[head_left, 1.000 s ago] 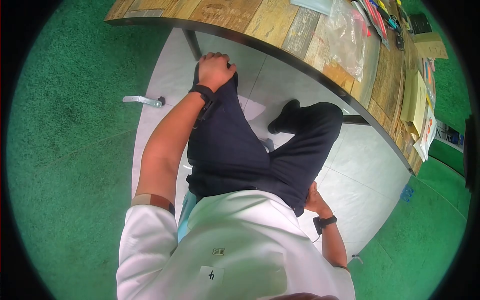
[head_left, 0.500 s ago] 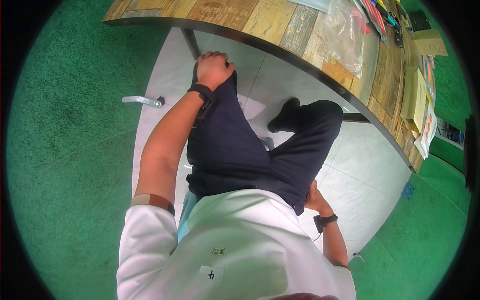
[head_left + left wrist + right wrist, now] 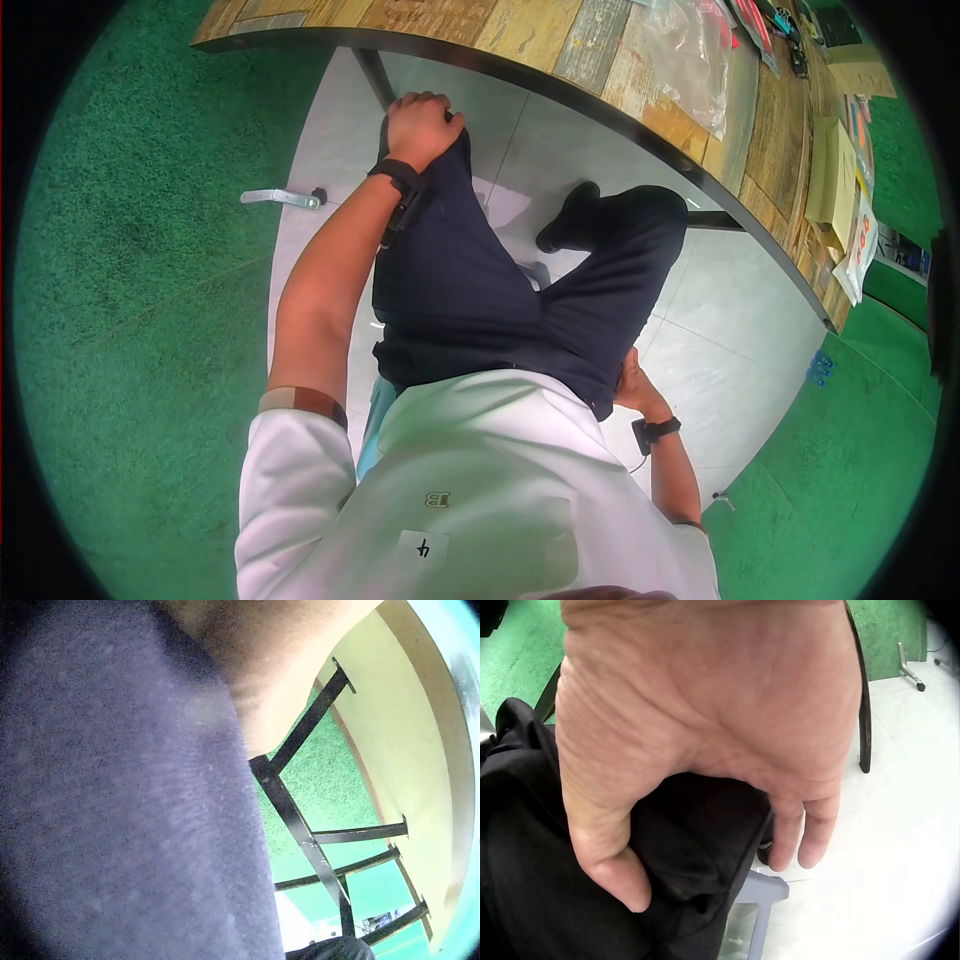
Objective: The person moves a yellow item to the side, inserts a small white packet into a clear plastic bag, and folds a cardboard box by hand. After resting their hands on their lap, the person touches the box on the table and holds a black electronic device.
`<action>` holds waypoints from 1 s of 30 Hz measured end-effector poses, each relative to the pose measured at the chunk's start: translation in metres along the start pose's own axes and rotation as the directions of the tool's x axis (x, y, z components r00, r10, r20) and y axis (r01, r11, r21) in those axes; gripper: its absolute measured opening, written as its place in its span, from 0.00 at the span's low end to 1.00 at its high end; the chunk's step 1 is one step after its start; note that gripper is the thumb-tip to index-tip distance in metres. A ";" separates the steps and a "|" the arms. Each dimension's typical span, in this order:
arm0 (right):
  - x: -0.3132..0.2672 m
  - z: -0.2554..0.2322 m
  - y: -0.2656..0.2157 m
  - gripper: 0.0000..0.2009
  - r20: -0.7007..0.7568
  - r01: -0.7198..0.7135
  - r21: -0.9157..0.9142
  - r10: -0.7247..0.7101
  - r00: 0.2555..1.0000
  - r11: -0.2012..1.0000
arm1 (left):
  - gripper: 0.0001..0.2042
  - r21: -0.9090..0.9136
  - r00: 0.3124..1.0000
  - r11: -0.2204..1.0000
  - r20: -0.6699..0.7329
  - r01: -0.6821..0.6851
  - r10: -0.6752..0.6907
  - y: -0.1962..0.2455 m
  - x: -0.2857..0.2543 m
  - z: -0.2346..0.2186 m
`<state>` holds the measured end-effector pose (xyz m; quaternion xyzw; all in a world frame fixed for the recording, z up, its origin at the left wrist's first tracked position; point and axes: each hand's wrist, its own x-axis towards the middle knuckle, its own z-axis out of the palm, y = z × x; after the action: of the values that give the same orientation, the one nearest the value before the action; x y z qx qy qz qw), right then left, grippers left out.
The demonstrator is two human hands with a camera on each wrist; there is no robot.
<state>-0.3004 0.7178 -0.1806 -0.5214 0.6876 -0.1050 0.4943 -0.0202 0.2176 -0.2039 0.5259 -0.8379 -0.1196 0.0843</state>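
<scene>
My left hand (image 3: 422, 130) rests over the knee of the dark trousers (image 3: 450, 270), its fingers lying loosely across the cloth. In the left wrist view, the skin of that hand (image 3: 262, 667) lies against the trouser fabric (image 3: 135, 795); its fingertips are hidden. Beside the other thigh, near the hip, is my right hand (image 3: 640, 390). From the right wrist view, this hand (image 3: 712, 712) lies against the black trouser cloth (image 3: 682, 832), thumb on one side and fingers hanging down, relaxed and holding nothing.
A wood-plank table (image 3: 530, 40) curves above the knees, bearing a clear plastic bag (image 3: 690, 65), cardboard pieces (image 3: 830, 185) and several small items. Dark table legs stand below. A metal foot (image 3: 280, 197) lies left; a grey seat part (image 3: 765, 889) shows beneath the right hand.
The table and its items have shifted slightly up and left in the head view. Both hands stay at the same spots on the legs.
</scene>
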 end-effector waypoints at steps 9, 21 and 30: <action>0.000 -0.003 -0.008 0.56 0.043 -0.154 0.028 0.153 0.987 0.988 | 0.17 0.024 1.000 1.000 0.025 -0.006 0.006 0.000 0.001 -0.002; 0.001 -0.004 -0.011 0.57 0.042 -0.133 0.041 0.131 0.990 0.990 | 0.17 0.025 1.000 1.000 0.019 -0.010 0.010 0.000 0.001 -0.002; 0.001 -0.005 -0.014 0.55 0.042 -0.130 0.069 0.127 0.991 0.989 | 0.17 0.018 1.000 1.000 0.004 -0.009 0.009 -0.001 0.001 0.000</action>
<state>-0.2960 0.7090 -0.1691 -0.4598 0.7063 -0.0875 0.5311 -0.0204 0.2163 -0.2045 0.5227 -0.8414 -0.1126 0.0785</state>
